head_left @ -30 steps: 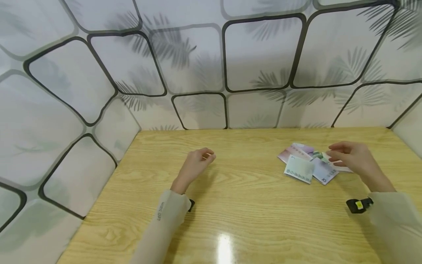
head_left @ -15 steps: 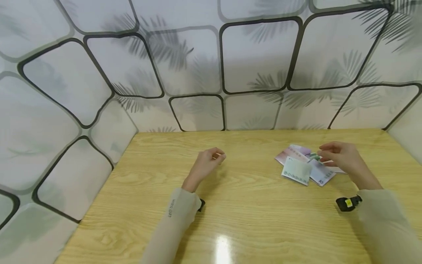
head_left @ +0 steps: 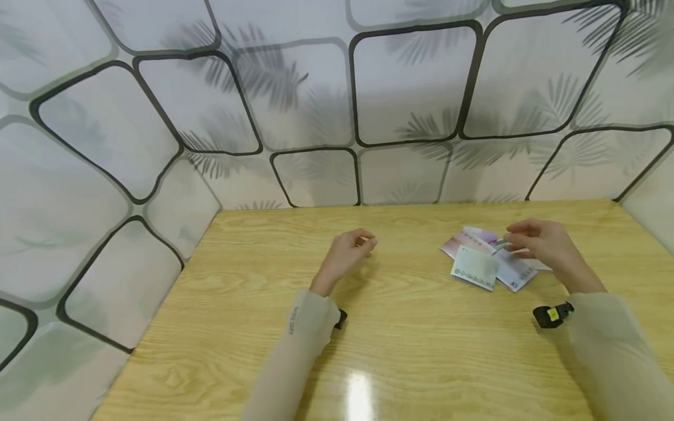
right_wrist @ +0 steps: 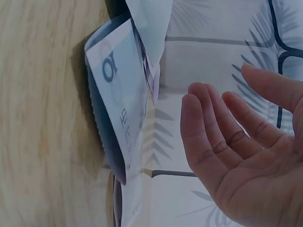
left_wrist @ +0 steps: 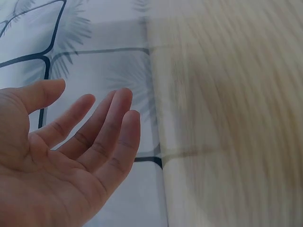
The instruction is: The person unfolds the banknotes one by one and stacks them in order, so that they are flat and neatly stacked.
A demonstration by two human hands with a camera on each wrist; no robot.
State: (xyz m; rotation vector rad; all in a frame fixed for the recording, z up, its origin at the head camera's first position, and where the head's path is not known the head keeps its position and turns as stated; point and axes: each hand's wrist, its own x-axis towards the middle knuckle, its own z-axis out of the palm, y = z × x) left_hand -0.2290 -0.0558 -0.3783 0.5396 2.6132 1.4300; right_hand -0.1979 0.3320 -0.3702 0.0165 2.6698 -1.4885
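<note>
Several folded banknotes [head_left: 485,265], heaped, table's [head_left: 421,339] two o'clock.
Right hand [head_left: 547,247]: fingers relaxed, empty, heap's three o'clock; left hand [head_left: 344,257]: likewise, nine o'clock, well apart.

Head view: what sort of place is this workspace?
Probably an indoor tabletop work nook, perhaps a booth set up for recording. A wood-grain table meets a leaf-patterned wall covering at its back and left edges, and folded banknotes lie on it.
</note>
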